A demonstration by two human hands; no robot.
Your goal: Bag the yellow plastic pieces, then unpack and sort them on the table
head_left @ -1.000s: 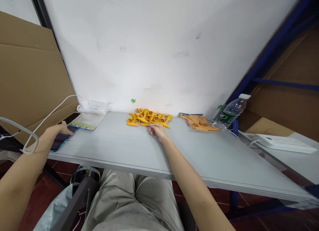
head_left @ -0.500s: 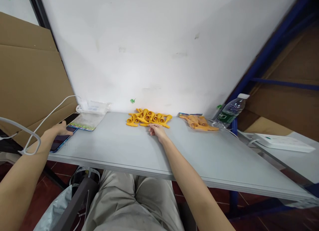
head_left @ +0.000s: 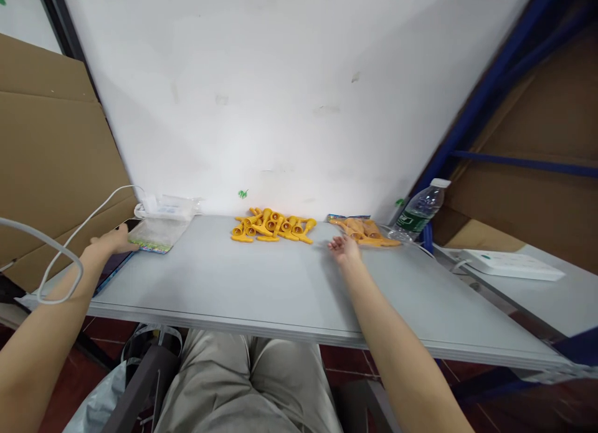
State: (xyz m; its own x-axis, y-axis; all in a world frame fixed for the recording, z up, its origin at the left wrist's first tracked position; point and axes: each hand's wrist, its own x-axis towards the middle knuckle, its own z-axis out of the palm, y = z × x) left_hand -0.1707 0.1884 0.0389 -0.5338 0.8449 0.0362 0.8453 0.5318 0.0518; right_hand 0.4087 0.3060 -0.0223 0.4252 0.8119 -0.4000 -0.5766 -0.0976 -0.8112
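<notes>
A pile of several yellow plastic pieces (head_left: 271,225) lies at the back of the grey table (head_left: 261,283), against the white wall. To its right is a clear bag of orange pieces (head_left: 367,231). My right hand (head_left: 344,248) hovers just left of that bag, fingers loosely spread, holding nothing. My left hand (head_left: 113,240) rests flat on a dark tablet (head_left: 112,265) at the table's left edge, next to a clear bag with a colourful strip (head_left: 156,235).
A water bottle (head_left: 418,212) stands at the back right. A white box (head_left: 507,265) lies on a second table at right. A white cable (head_left: 60,252) loops over my left arm. Cardboard sheets lean at left; a blue metal frame rises at right.
My right hand has left the yellow pile and moved right, toward the bag of orange pieces. My left hand stays on the tablet. The view shifted slightly right.
</notes>
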